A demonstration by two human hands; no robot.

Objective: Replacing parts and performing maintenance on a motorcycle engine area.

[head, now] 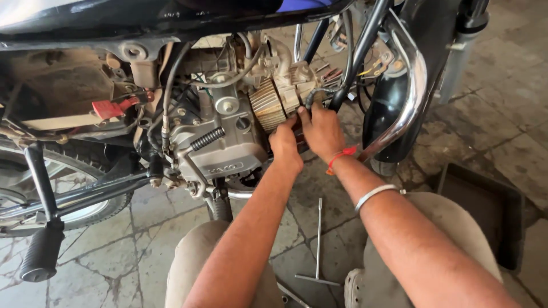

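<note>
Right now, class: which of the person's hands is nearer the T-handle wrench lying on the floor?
Left. The left hand is at the engine, above and left of the T-handle wrench; the right hand sits slightly higher and farther away.

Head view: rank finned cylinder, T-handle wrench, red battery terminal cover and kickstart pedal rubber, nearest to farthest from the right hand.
From the right hand:
1. Finned cylinder, just to its left, all but touching the fingers.
2. T-handle wrench, lying on the floor below, between the knees.
3. Red battery terminal cover, far left under the seat.
4. Kickstart pedal rubber, bottom-left corner.
</note>
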